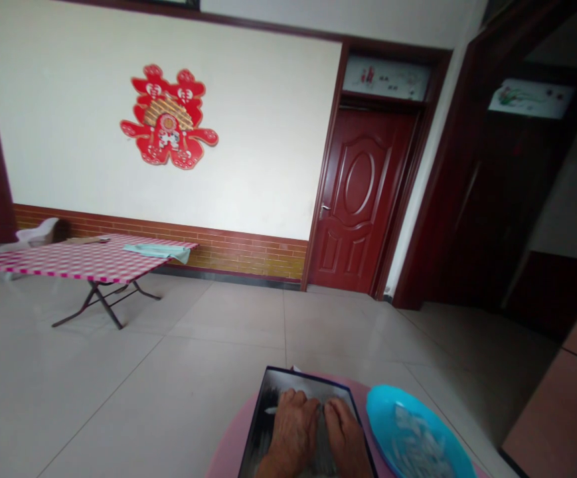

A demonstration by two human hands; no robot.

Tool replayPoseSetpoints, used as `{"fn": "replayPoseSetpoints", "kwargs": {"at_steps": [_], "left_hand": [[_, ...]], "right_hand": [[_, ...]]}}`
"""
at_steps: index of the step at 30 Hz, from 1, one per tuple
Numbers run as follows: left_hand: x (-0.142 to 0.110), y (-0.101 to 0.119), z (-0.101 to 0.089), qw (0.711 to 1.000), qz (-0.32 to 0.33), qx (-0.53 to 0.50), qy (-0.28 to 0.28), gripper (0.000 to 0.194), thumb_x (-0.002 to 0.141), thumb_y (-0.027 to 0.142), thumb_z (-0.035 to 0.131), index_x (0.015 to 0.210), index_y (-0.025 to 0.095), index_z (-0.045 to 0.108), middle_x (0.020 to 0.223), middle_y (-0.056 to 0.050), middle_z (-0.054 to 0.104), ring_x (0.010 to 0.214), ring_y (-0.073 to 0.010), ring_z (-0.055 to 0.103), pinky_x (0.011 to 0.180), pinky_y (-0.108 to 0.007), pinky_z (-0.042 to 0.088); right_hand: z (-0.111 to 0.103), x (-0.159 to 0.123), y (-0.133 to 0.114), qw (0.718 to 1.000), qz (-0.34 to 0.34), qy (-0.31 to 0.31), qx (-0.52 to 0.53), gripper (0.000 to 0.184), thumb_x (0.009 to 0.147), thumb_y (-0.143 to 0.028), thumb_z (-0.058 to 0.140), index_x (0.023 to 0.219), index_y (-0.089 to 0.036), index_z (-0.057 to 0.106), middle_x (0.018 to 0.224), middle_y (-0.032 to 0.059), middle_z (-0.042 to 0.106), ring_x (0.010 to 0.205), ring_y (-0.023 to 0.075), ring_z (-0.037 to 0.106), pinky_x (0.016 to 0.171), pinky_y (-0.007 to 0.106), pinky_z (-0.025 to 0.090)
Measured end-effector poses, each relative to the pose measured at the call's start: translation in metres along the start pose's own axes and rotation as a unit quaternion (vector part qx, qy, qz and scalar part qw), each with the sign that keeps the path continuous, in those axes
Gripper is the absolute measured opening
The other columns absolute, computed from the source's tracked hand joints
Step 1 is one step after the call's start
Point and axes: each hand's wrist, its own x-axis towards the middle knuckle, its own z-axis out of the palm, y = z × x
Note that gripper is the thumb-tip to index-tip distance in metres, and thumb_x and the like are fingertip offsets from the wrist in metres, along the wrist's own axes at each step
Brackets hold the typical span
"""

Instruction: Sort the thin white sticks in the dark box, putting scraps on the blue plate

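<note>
Both of my hands are inside a shallow dark-edged box (258,425) on a pink round surface at the bottom of the view. My left hand (293,428) has its fingers curled in, with the thumb side turned toward the right hand. Close beside it, my right hand (345,435) holds its fingers pressed together, the tips almost meeting the left ones. Whatever is between the fingertips is too small to make out. Dark and greyish thin material lies in the box around the hands. To the right, a blue plastic basin (380,415) holds many pale, slender pieces.
The pink round surface (228,438) carries the box and basin. A folding table (83,262) with a red-checked cover, a light green cloth (156,251) on it, stands far left. A pinkish cabinet (562,398) is at right. Beyond the tiled floor is a red door (360,192).
</note>
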Motion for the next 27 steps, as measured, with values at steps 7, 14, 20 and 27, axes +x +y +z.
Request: {"fn": "replayPoseSetpoints", "kwargs": {"at_steps": [7,14,20,27], "left_hand": [[-0.001,0.002,0.002,1.0,0.013,0.006,-0.009,0.023,0.088,0.016,0.043,0.089,0.023,0.065,0.081,-0.005,0.063,0.078,-0.0213,0.051,0.074,-0.035,0.033],[-0.001,0.0,0.0,1.0,-0.002,-0.008,-0.005,0.024,0.089,0.017,0.043,0.089,0.024,0.065,0.082,-0.004,0.063,0.079,-0.0207,0.051,0.076,-0.035,0.033],[-0.001,0.003,-0.001,1.0,0.009,-0.013,-0.012,0.023,0.089,0.017,0.043,0.086,0.023,0.065,0.082,-0.004,0.063,0.079,-0.0207,0.051,0.076,-0.035,0.033],[-0.001,0.003,-0.003,1.0,0.008,-0.005,-0.007,0.022,0.088,0.016,0.044,0.088,0.023,0.065,0.082,-0.005,0.063,0.079,-0.0214,0.052,0.076,-0.035,0.034]], "right_hand": [[0.001,0.0,0.003,0.999,-0.017,-0.028,-0.01,0.038,0.092,-0.038,0.032,0.068,-0.025,0.059,0.069,0.0053,0.066,0.068,0.0195,0.063,0.065,0.03,0.05],[-0.001,0.0,0.001,1.0,-0.015,-0.023,0.011,0.038,0.092,-0.043,0.032,0.076,-0.024,0.061,0.077,0.0068,0.069,0.074,0.0192,0.064,0.068,0.029,0.051],[-0.003,0.002,-0.004,0.999,0.002,-0.037,-0.002,0.043,0.092,-0.045,0.031,0.065,-0.024,0.058,0.069,0.0056,0.067,0.068,0.019,0.063,0.066,0.029,0.05],[-0.002,0.001,-0.002,0.999,-0.012,-0.033,-0.014,0.046,0.093,-0.047,0.028,0.064,-0.025,0.057,0.07,0.0065,0.067,0.068,0.0198,0.063,0.063,0.03,0.049]]}}
